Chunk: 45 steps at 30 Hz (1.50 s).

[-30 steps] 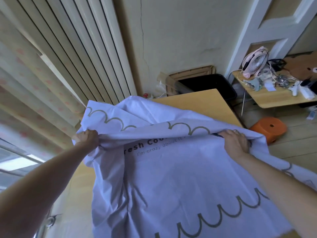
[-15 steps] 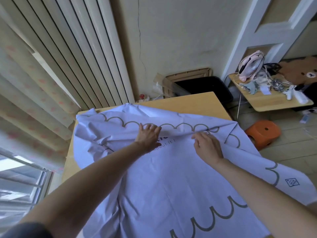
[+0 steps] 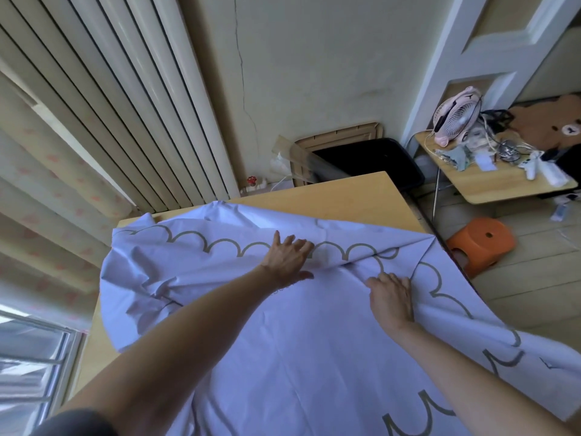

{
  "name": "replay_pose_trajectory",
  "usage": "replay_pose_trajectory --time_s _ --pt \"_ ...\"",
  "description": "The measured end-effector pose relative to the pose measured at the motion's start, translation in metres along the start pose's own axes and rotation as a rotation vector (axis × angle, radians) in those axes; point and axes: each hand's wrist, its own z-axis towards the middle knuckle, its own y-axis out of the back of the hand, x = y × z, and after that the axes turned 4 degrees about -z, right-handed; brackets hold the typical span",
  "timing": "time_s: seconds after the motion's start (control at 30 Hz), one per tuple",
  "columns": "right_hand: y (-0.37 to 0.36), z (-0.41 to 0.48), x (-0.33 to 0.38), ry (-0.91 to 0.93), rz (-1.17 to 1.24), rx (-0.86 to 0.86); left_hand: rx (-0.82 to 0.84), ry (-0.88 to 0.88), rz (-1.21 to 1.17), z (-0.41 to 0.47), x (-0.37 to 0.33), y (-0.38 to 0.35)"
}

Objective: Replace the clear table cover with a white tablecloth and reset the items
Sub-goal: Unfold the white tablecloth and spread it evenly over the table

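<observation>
Both hands are laid on the white tablecloth (image 3: 283, 357); left hand (image 3: 287, 258) flat, fingers spread, nearer the folded-back far edge; right hand (image 3: 392, 298) is curled, pinching a fold; bare table (image 3: 345, 196) lies beyond.

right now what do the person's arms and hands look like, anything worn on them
Both forearms are bare. The left hand and right hand wear no gloves, and no rings, watch or bracelet show. The only clothing in view is a dark grey sleeve at the left upper arm, at the bottom edge of the picture.
</observation>
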Motion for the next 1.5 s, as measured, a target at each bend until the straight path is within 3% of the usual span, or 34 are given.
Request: replay_pose_trajectory --time_s 0.23,0.43,0.57,0.7,0.8,0.93,1.13,1.3,1.5 --pt "-0.015 -0.026 -0.013 -0.079 0.003 -0.031 -0.038 -0.036 0.243 0.033 -0.028 0.002" --pt "-0.014 -0.021 -0.03 0.067 -0.043 -0.164 -0.291 0.354 -0.186 0.047 0.016 0.047" --pt "-0.019 -0.03 -0.04 0.028 0.027 -0.224 -0.422 0.564 -0.389 0.051 0.055 0.085" --pt "-0.001 -0.036 -0.053 0.056 0.16 -0.398 -0.525 0.603 -0.4 0.05 0.083 0.124" --pt "0.025 -0.035 -0.055 -0.066 0.343 -0.517 -0.562 0.559 -0.39 0.05 0.096 0.143" --pt "0.044 -0.019 -0.05 -0.484 0.912 -0.368 -0.522 0.508 -0.431 0.052 0.098 0.152" --pt "0.068 0.021 -0.047 -0.713 0.989 -0.289 -0.477 0.481 -0.437 0.044 0.095 0.153" --pt "0.052 0.033 -0.07 -0.52 0.934 -0.287 -0.465 0.518 -0.408 0.032 0.116 0.153" --pt "0.06 0.036 -0.107 -0.524 0.765 -0.205 -0.398 0.727 -0.357 0.006 0.174 0.14"
